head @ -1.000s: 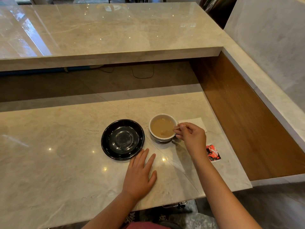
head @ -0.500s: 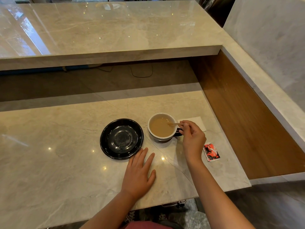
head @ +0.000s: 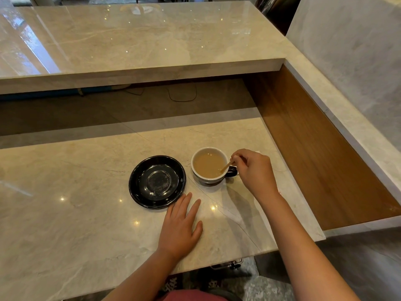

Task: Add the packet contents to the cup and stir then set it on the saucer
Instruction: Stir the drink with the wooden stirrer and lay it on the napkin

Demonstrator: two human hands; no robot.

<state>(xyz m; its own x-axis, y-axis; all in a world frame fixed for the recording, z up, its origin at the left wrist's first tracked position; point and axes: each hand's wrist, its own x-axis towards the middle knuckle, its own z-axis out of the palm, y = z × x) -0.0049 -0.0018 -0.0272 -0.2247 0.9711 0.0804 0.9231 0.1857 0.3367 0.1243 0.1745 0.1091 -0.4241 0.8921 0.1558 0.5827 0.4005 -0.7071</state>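
Observation:
A white cup (head: 196, 173) with a dark handle stands on the marble counter, filled with light brown drink. My right hand (head: 255, 172) is just right of the cup and pinches a thin wooden stir stick (head: 226, 166) whose lower end dips into the drink. An empty black saucer (head: 157, 181) sits to the left of the cup, apart from it. My left hand (head: 181, 228) lies flat on the counter in front of the saucer, fingers spread, holding nothing. My right wrist hides the red packet.
The marble counter (head: 76, 213) ends in a front edge close to my body and a right edge near my right forearm. A raised marble ledge (head: 141, 40) runs behind. A wooden side panel (head: 314, 148) drops away on the right.
My right hand has shifted right and slightly back with the stick, which now slants into the cup's right side. The packet and napkin are now covered by my right hand and wrist. My left hand stays put.

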